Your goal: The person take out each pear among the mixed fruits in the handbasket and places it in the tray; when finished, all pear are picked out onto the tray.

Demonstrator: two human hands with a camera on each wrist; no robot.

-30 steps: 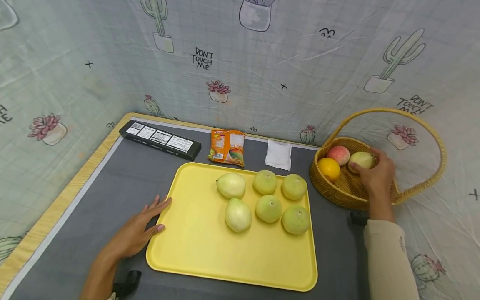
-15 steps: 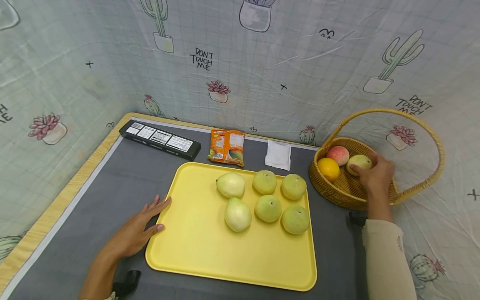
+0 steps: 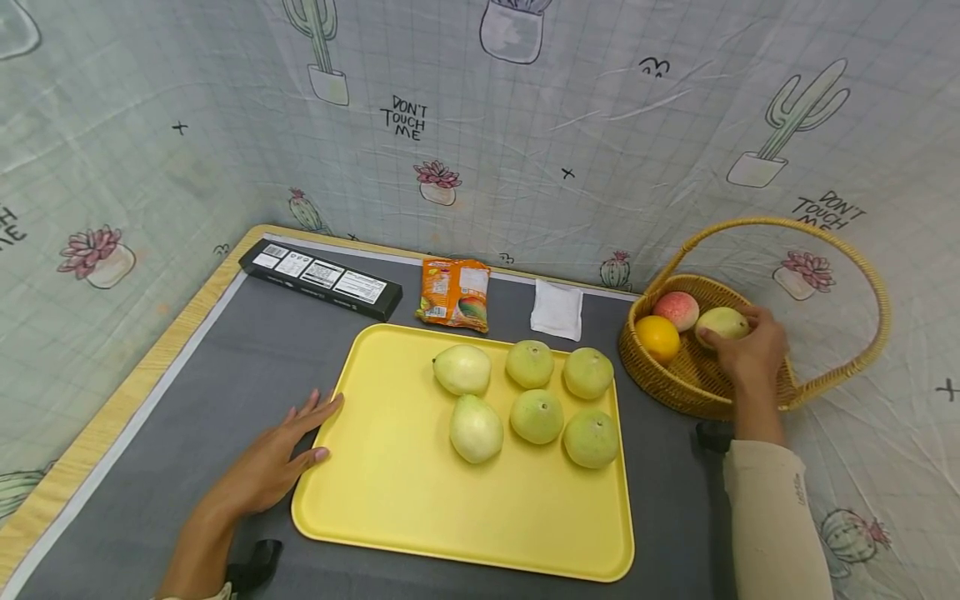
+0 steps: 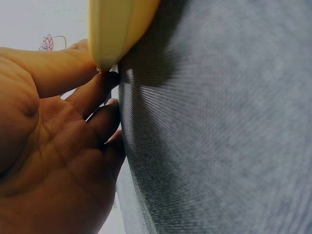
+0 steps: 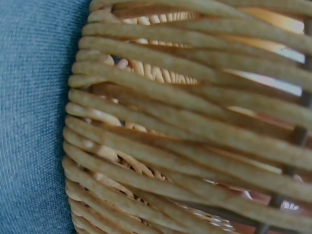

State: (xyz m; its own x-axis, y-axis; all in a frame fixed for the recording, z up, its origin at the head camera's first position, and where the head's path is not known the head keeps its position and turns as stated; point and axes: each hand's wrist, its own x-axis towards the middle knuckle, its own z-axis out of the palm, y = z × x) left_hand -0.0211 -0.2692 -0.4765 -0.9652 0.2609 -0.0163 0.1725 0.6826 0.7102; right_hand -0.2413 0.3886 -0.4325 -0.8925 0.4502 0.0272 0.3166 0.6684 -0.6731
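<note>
My right hand (image 3: 753,348) reaches into the wicker basket (image 3: 667,392) and holds a pale yellow-green fruit (image 3: 724,325), thumb on its near side. The fruit's exact kind is unclear. Beside it in the basket lie a peach (image 3: 677,310) and an orange-yellow fruit (image 3: 658,337). The right wrist view shows the basket's woven wall (image 5: 185,107), which hides most of that hand. My left hand (image 3: 270,467) rests with extended fingers at the left edge of the yellow tray (image 3: 390,500), thumb and index finger touching the rim. In the left wrist view its fingertips meet the grey mat.
Two pear-shaped pale fruits (image 3: 477,429) and several round green fruits (image 3: 537,417) sit on the tray's right half. Behind it lie a black box (image 3: 322,279), an orange snack packet (image 3: 453,294) and a white packet (image 3: 557,310). The basket's tall handle (image 3: 780,222) arches beside my right arm.
My right hand and the fruit in it have shifted only slightly within the basket, and the basket handle has tipped a little to the left. The left hand stays at the tray.
</note>
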